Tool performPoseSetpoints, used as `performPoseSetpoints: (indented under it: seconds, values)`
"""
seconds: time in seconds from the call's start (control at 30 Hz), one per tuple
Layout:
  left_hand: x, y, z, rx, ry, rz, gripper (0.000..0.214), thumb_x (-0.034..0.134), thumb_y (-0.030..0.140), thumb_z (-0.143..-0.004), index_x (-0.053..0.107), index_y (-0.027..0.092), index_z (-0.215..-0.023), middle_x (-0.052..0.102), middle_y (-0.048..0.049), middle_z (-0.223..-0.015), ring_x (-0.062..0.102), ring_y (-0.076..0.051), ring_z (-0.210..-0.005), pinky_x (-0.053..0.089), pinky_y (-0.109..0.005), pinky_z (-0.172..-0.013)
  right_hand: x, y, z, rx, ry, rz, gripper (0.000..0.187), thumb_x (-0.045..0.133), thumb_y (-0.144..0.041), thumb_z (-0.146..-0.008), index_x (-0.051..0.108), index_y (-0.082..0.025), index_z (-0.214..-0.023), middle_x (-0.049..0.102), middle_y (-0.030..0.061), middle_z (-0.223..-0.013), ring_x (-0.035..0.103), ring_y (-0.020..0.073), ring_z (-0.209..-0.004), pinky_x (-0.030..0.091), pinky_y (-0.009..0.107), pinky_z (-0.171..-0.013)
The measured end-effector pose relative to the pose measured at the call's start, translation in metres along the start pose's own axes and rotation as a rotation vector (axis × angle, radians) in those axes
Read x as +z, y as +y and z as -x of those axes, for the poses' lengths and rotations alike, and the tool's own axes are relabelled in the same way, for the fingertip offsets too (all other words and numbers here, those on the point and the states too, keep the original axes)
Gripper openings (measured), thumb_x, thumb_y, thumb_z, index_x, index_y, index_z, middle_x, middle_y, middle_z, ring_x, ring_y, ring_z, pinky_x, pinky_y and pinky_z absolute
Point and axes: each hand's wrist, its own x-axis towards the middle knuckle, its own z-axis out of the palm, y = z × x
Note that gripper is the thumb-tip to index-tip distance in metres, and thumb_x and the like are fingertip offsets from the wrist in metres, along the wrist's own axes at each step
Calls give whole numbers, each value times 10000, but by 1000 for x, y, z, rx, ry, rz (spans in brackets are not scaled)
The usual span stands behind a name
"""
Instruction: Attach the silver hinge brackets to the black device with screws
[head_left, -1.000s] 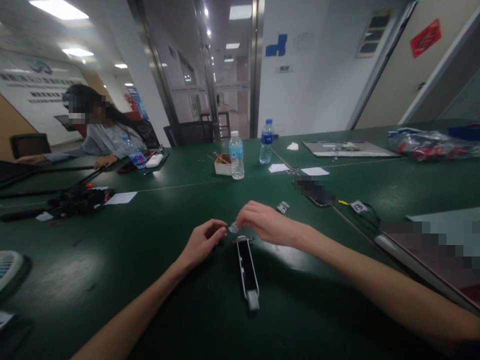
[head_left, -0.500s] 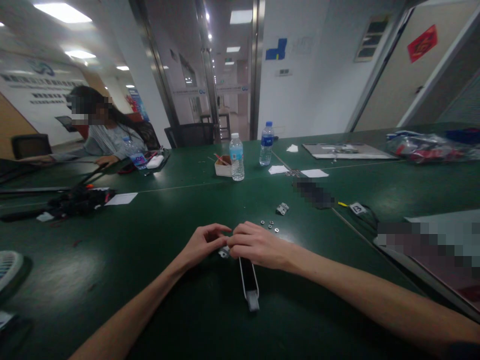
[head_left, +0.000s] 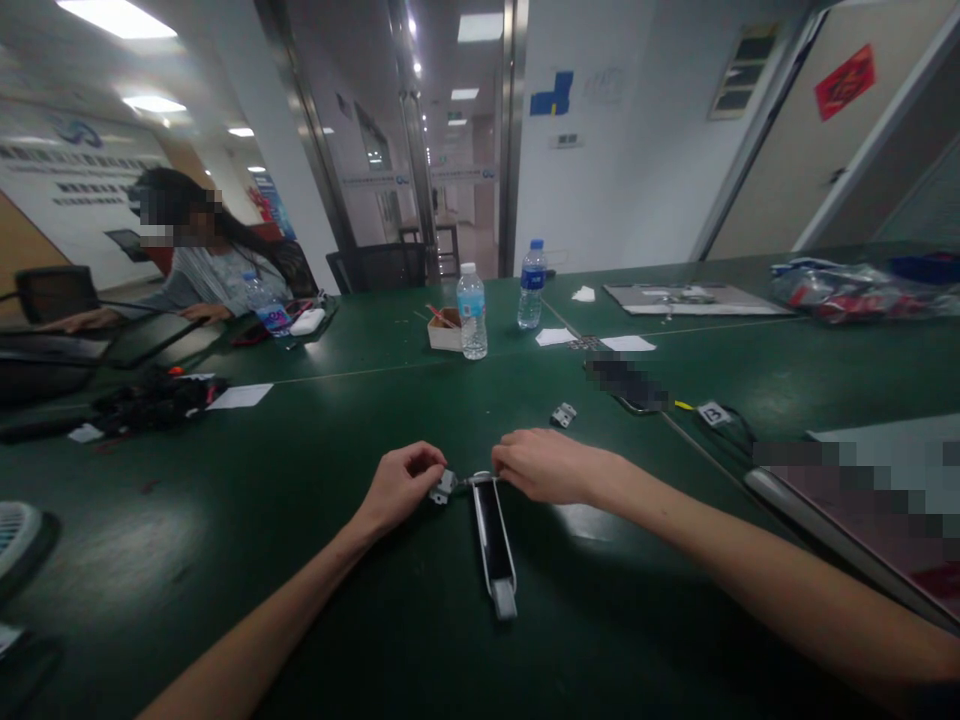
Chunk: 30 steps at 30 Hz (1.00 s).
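My left hand (head_left: 403, 487) is closed, thumb and fingers pinching a small silver metal bracket (head_left: 443, 487). Beside it on the green table lies a long slim piece (head_left: 493, 540) with a white rim, a dark middle and a grey block at its near end. Something thin and metallic (head_left: 463, 482) bridges the bracket and the far end of this piece. My right hand (head_left: 551, 465) is at that far end on the right, fingers curled together; what they grip is hidden. A second metal bracket (head_left: 564, 415) rests just beyond my right hand.
Two water bottles (head_left: 472, 315) (head_left: 532, 290) and a small box (head_left: 445, 332) stand farther back. A phone (head_left: 628, 382), a tagged cable (head_left: 720, 420) and a laptop (head_left: 847, 520) lie to the right. Across the table at left sits another person (head_left: 217, 260).
My right hand has shifted right, away from my left hand, uncovering the slim piece's far end. The small nuts seen before are now hidden behind it. My left hand has moved slightly left.
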Motion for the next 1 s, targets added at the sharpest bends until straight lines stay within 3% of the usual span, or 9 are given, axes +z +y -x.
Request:
performPoseSetpoints:
  seconds: [0.13,0.8,1.0]
  values:
    - [0,5,1,-5,-7,-65,193,544,326,-787,617,157,-844,641,-17,-784,614,-177,-722,488,-298,-658,5,5,0,18,-71,-48,185,474,-170,-882,626,-139,-982,631,84,-928,601,182,-831,445,277,-673]
    - [1,8,2,5,20,-128,246,560,371,-789,652,152,-851,662,-29,-774,616,-184,-705,480,-302,-643,8,8,-4,55,-86,-58,189,459,-211,-880,616,-130,-947,636,94,-897,603,180,-759,436,274,-607]
    - [-1,11,4,24,-45,-89,243,549,369,-808,640,155,-881,664,-33,-809,619,-182,-731,488,-303,-660,10,9,-4,62,-79,-74,167,474,-195,-865,614,-133,-932,632,86,-876,597,170,-747,431,264,-591]
